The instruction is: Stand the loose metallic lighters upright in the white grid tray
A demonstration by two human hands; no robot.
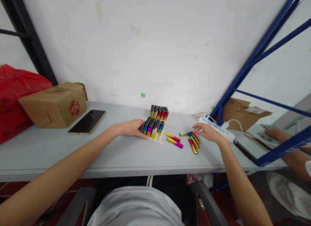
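Colourful gradient lighters (150, 130) with dark tops stand upright in rows in a white plastic tray (160, 137). The tray's right end shows bare slots. My left hand (133, 127) wraps round the left end of this group, thumb at the front and fingers behind. Several loose lighters (193, 145) lie on the table to the right. Two more, a yellow-red lighter (173, 137) and a yellow-purple lighter (175, 142), lie just beside the tray. Over the loose pile hovers my right hand (206, 131), its fingers apart and nothing visible in them.
Behind the tray stands another block of lighters (159, 113). A phone (87, 121), a cardboard box (54, 104) and a red bag (19, 96) are on the left. At right are a power strip (216, 127), a blue metal frame (243, 75) and another person's hand (275, 134).
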